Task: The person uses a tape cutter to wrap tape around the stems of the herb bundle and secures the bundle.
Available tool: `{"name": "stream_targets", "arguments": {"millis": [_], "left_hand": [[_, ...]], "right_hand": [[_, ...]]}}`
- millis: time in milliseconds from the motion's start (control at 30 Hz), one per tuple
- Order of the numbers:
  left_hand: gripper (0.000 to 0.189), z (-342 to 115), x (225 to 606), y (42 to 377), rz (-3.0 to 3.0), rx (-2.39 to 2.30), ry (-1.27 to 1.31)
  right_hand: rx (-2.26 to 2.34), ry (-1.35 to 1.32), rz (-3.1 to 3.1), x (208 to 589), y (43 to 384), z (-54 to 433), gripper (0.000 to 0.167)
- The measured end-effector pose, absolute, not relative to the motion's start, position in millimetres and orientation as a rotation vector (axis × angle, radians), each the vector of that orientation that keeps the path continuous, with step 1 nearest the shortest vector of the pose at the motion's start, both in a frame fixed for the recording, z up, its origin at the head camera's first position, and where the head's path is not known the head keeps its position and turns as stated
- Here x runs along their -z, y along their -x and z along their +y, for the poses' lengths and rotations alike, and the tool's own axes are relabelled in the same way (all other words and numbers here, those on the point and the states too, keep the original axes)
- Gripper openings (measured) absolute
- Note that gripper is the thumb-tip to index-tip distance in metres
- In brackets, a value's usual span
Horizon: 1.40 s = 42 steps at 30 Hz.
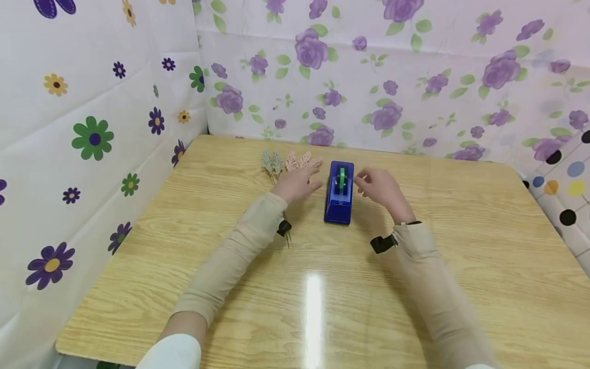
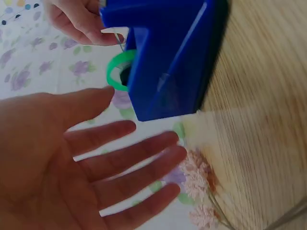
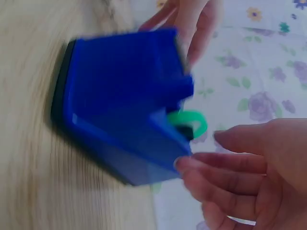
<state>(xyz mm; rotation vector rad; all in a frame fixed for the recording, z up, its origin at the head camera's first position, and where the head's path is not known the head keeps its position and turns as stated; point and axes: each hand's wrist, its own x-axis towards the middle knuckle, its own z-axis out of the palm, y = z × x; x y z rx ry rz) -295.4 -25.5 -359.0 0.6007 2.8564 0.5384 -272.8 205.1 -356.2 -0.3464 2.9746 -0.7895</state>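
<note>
A blue tape dispenser (image 1: 338,211) stands upright on the table, with a green ring-shaped roll (image 1: 342,177) in its top. To its left is my left hand (image 1: 295,185), apart from the dispenser, its fingers spread and fairly straight in the left wrist view. My right hand (image 1: 379,185) hovers at the dispenser's right side with loosely bent fingers. In the right wrist view, the fingertips (image 3: 184,165) come right up to the dispenser's edge; whether they touch it I cannot tell. Neither hand visibly holds anything.
Pink artificial sprigs (image 1: 301,161) and grey-green ones (image 1: 272,161) lie on the wooden table (image 1: 461,230) behind and under the left hand, their thin stems running toward the front. Flower-printed cloths (image 1: 415,92) hang along the back and left side.
</note>
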Motion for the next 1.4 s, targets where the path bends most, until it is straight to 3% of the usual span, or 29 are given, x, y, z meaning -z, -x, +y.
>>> {"name": "stream_targets", "arguments": {"millis": [100,267,600,867,1400], "left_hand": [[0.048,-25.0,357.9,292.6,2.782,-0.643,-0.739],[0.038,-26.4,355.1,286.4,2.691,-0.752,-0.892],[0.032,-27.5,365.8,282.2,2.518,-0.779,-0.985],[0.026,-19.6,373.6,277.0,2.587,-0.83,-1.002],[0.025,-9.0,383.0,272.2,2.694,-0.917,-0.867]], "right_hand": [[0.881,0.367,2.93,356.2,267.9,200.5,0.03],[0.916,0.398,2.864,355.6,260.8,193.0,0.032],[0.88,0.363,2.836,362.8,254.4,188.2,0.037],[1.031,0.259,2.761,366.8,255.8,186.7,0.028],[1.146,0.085,2.732,366.9,255.7,179.1,0.031]]}}
